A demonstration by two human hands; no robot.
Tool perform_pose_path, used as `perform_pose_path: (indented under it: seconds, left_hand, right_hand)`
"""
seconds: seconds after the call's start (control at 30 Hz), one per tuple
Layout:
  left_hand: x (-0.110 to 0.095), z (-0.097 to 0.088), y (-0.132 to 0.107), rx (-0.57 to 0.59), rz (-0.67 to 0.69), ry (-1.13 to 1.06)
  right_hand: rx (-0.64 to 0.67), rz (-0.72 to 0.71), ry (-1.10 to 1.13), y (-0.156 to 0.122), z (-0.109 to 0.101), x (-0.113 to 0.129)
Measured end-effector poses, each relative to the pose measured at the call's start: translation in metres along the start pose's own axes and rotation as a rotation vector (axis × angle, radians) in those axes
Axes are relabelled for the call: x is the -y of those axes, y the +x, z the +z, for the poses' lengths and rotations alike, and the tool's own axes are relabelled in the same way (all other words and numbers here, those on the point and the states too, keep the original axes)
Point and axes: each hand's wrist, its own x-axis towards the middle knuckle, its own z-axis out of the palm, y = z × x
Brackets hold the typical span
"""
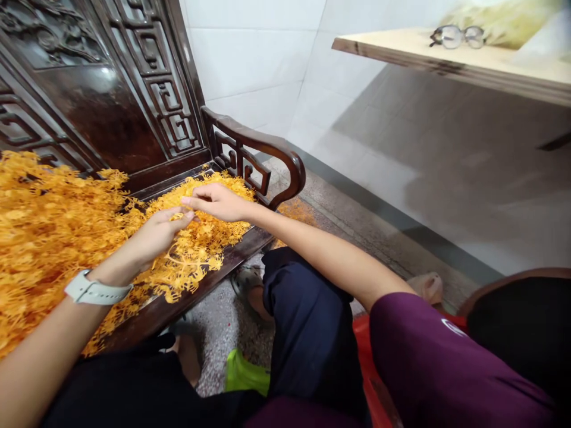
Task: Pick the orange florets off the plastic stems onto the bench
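1. Step in hand (judged): fine fingertip work on the orange, spiky, plastic-looking pieces, done just above the seat.
2. Location: the pieces lie on a dark-brown, carved wooden bench [232, 261], in a large orange heap [53, 238] at the left and a smaller orange mound [203, 238] under the hands. The two run together at their edges.
3. Left hand [158, 235]: fingers drawn in to a narrow gap, thumb and fingertips at the mound. Whether a piece is gripped cannot be told.
4. Right hand [218, 202]: thumb and index finger brought close, meeting the left fingertips. Any piece between them is too small to confirm.
5. Next move (judged): calls for a light pinch by both hands and care not to snag neighbouring pieces, which look tangled.
6. Count:
   - hands: two;
   - pale-green strap watch [96, 290], left wrist: one;
   - bench: one, with one curved wooden armrest [295, 169] in view;
   - dark-framed eyeglasses [463, 37], on a pale wooden board [379, 50]: one pair, one board;
   - orange pieces: too many and too interlocked to count.
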Motion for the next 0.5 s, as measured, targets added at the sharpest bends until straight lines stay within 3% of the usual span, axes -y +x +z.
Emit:
perform_pose_path:
  seconds: [0.1, 0.23, 0.33, 0.5]
  left_hand:
    - [0.005, -0.001, 0.003, 0.057, -0.013, 0.138]
    - [0.011, -0.002, 0.005, 0.133, 0.157, 0.384]
    - [0.004, 0.002, 0.000, 0.105, 0.298, 0.747]
    - [-0.022, 0.018, -0.021, 0.023, 0.263, 1.350]
  right_hand:
    - [-0.141, 0.042, -0.071, 0.003, 0.000, -0.001]
    - [-0.245, 0.202, 0.039, 0.006, -0.001, -0.009]
    - [-0.319, 0.350, 0.231, 0.009, 0.002, -0.016]
    - [-0.395, 0.494, 0.503, 0.016, 0.007, -0.011]
